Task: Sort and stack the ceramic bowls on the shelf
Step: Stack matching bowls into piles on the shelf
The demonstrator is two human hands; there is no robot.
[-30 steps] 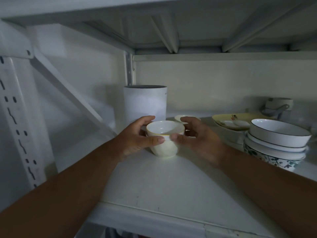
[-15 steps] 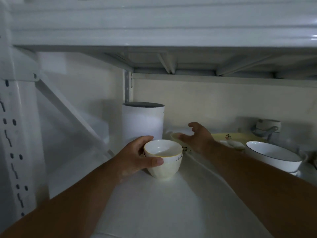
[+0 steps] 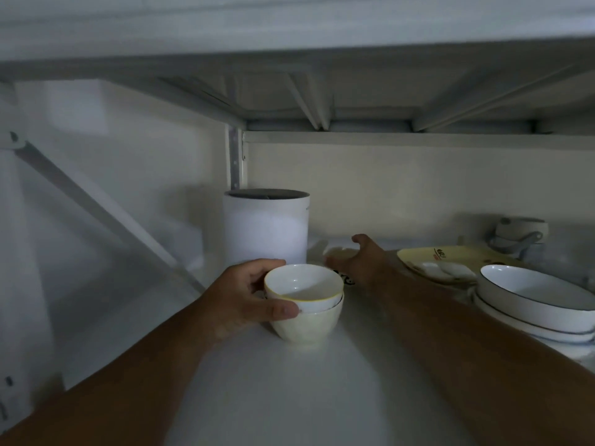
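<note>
Small yellow-rimmed bowl point(image 3: 302, 286) nested in cream bowl point(image 3: 306, 323), the pair standing on shelf point(image 3: 289, 391), left of centre. Left hand point(image 3: 244, 297) gripped the pair at the rim, thumb on the near side, fingers round the far side. Right hand point(image 3: 357, 263) stretched further back, fingers spread and slightly curved over a small pale dish point(image 3: 338, 252); contact with dish blurred, could not tell; nothing seen held. White cylinder container point(image 3: 265, 230) upright just behind the bowls. Yellow plate point(image 3: 450, 254) with small white dishes at right rear. Stack of dark-rimmed white bowls point(image 3: 541, 300) at right, nearer. Mug point(image 3: 520, 231) in the far right corner. Dim lighting throughout.
</note>
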